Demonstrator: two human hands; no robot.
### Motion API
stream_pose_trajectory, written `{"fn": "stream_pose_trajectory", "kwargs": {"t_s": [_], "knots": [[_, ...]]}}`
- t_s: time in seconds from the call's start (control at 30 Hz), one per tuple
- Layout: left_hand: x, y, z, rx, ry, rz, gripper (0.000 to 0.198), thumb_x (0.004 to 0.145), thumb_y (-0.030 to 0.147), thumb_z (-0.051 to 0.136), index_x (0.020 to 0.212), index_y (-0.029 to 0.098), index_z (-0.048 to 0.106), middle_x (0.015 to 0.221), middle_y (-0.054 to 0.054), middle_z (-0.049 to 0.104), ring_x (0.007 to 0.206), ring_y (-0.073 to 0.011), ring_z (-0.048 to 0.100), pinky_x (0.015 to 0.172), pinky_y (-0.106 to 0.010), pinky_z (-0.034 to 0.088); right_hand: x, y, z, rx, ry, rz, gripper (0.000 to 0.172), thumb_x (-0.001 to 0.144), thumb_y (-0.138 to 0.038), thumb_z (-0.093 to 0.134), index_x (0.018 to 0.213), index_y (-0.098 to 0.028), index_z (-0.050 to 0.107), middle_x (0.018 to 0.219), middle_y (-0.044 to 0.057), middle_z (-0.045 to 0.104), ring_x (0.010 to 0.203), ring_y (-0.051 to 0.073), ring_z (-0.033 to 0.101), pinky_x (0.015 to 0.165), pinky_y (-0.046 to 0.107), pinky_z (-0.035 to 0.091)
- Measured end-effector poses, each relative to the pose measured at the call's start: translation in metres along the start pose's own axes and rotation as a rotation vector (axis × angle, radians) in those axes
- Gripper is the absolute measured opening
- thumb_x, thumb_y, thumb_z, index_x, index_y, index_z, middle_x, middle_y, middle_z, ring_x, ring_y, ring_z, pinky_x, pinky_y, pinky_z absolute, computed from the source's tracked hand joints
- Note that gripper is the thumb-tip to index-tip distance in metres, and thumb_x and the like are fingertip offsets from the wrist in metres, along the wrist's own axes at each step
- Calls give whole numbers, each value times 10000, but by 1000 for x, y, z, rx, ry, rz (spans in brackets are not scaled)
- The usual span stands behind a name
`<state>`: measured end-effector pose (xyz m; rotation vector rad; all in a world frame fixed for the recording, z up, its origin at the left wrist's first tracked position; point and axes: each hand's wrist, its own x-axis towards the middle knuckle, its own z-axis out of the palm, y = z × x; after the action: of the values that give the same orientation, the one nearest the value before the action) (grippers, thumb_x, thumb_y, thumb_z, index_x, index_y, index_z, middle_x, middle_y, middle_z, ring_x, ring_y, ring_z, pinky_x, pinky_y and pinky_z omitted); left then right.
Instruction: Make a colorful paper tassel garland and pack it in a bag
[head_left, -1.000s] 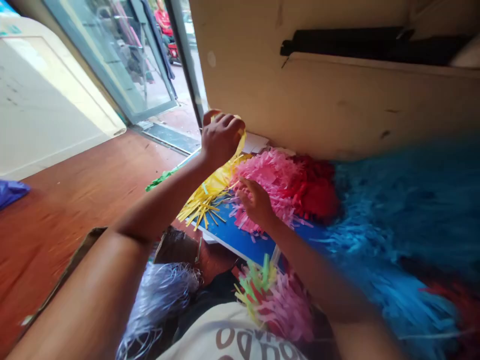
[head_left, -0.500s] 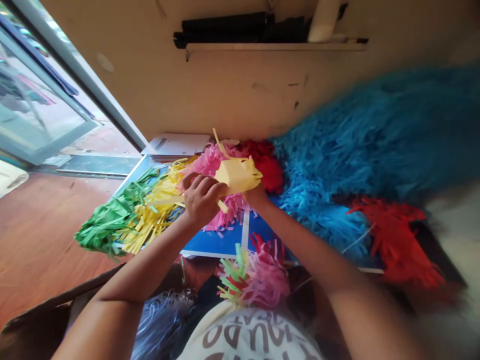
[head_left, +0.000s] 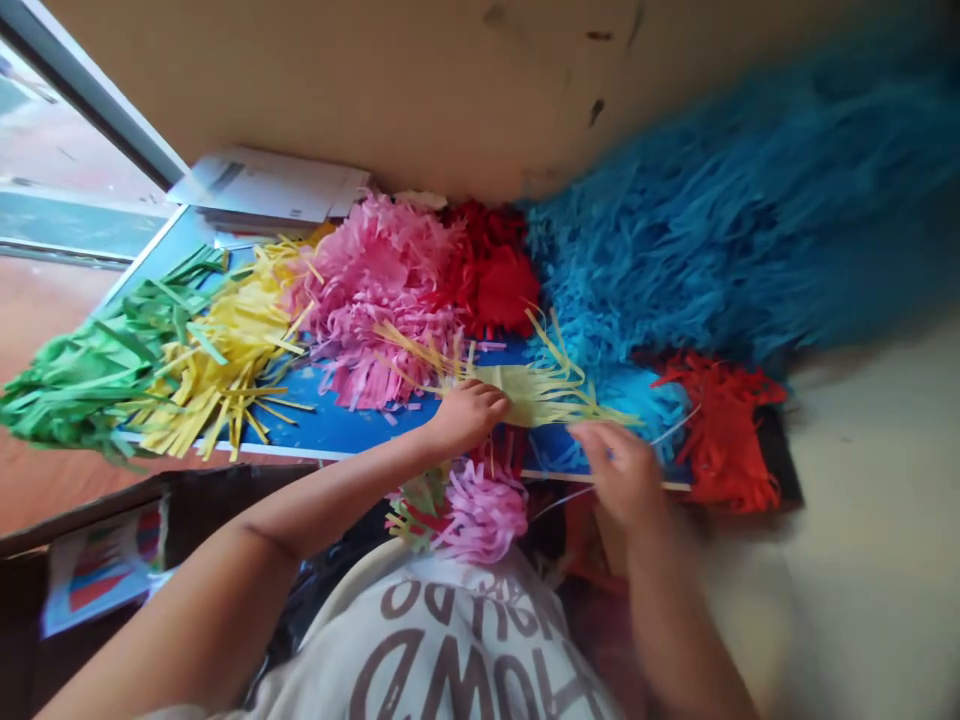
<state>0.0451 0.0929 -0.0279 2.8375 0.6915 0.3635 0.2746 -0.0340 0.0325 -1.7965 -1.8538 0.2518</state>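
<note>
A yellow fringed paper strip (head_left: pixel 525 392) lies flat across the blue board (head_left: pixel 337 428), its cut strands fanning out both ways. My left hand (head_left: pixel 469 415) rests on its lower edge, fingers closed together against the paper. My right hand (head_left: pixel 615 470) is blurred just below the strip's right end, near a thin white string (head_left: pixel 652 450). Banks of paper fringe cover the board: green (head_left: pixel 97 365), yellow (head_left: pixel 225 350), pink (head_left: pixel 382 300), red (head_left: pixel 487 270) and blue (head_left: pixel 712 230). A pink paper bunch (head_left: pixel 484 510) sits below my left wrist.
A stack of papers (head_left: pixel 270 185) lies at the board's far edge against a cream wall (head_left: pixel 375 80). Red fringe (head_left: pixel 720 430) lies at the right. Wooden floor (head_left: pixel 45 330) shows at the left, and a dark box edge (head_left: pixel 97 540) runs below it. My lettered shirt (head_left: pixel 435 650) fills the bottom.
The yellow paper, bunched in my hands before, now lies spread flat on the board. My hands have moved apart, and the view has tilted down, leaving the shelf and door out of sight.
</note>
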Motion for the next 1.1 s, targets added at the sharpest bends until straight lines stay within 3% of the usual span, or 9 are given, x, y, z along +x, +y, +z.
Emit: {"fn": "stream_pose_trajectory", "kwargs": {"t_s": [0.17, 0.27, 0.37, 0.53, 0.63, 0.73, 0.83, 0.93, 1.1], "knots": [[-2, -3, -4, -41, -31, -87, 150, 943, 195, 548, 967, 158, 692, 913, -87, 749, 874, -209, 707, 817, -324, 509, 47, -20, 67, -34, -43, -249, 347, 979, -363, 533, 1248, -186, 663, 1271, 146, 702, 1227, 306, 633, 1117, 558, 398], [-6, -9, -4, -65, -22, -157, 177, 960, 223, 517, 967, 175, 688, 848, -62, 732, 800, -186, 688, 741, -292, 504, 55, 0, 85, -28, -49, -410, 362, 949, -328, 592, 1275, -175, 625, 1286, 137, 696, 1260, 281, 620, 1135, 527, 382], [-18, -26, -12, -23, -22, -133, 198, 957, 227, 502, 978, 190, 695, 897, -60, 742, 877, -192, 682, 916, -359, 495, 53, 15, 90, -25, -27, -501, 206, 979, -164, 512, 1109, -203, 667, 1133, 75, 768, 1123, 212, 702, 1094, 458, 415], [-63, -64, -71, 137, -41, -278, 284, 882, 265, 612, 1152, 214, 687, 1213, -99, 715, 1164, -295, 630, 1045, -510, 443, 46, 3, 81, -118, 14, -532, 123, 956, -135, 544, 945, -197, 650, 1174, 85, 754, 1146, 233, 691, 1017, 429, 437], [-67, -45, -101, 225, 120, -397, 346, 879, 220, 588, 1218, 201, 659, 1403, -134, 605, 1326, -319, 526, 1127, -551, 374, 45, -12, 79, -177, 29, -549, 103, 935, -135, 551, 906, -199, 626, 1215, 99, 736, 1198, 253, 661, 1041, 440, 414], [-43, -4, -86, -3, 81, -181, 500, 881, 260, 591, 1373, 185, 550, 1417, -116, 603, 1334, -256, 536, 1182, -460, 358, 46, -19, 83, -159, 21, -544, 122, 941, -122, 519, 947, -198, 615, 1068, 91, 775, 1065, 225, 713, 1024, 429, 425], [-20, 13, -44, -65, -76, -184, 339, 912, 196, 540, 1237, 152, 623, 1140, -118, 742, 1104, -242, 683, 1178, -498, 345, 46, -13, 84, -91, -35, -518, 131, 934, -130, 522, 1005, -189, 615, 1005, 91, 778, 967, 216, 729, 1041, 440, 423], [-23, -4, -14, -127, -128, -216, 235, 916, 144, 518, 1071, 185, 688, 1024, -79, 769, 1011, -219, 710, 1162, -493, 345, 43, 2, 85, 13, -135, -446, 142, 921, -153, 541, 1015, -209, 631, 1018, 61, 781, 930, 212, 727, 1040, 448, 427], [-43, -35, -13, -262, 25, -359, 212, 924, 268, 561, 1045, 207, 724, 1044, -64, 771, 1026, -226, 693, 982, -411, 442, 49, 15, 96, 105, -150, -80, 137, 927, -308, 561, 903, -237, 676, 826, 32, 761, 740, 220, 681, 793, 367, 512]]}}
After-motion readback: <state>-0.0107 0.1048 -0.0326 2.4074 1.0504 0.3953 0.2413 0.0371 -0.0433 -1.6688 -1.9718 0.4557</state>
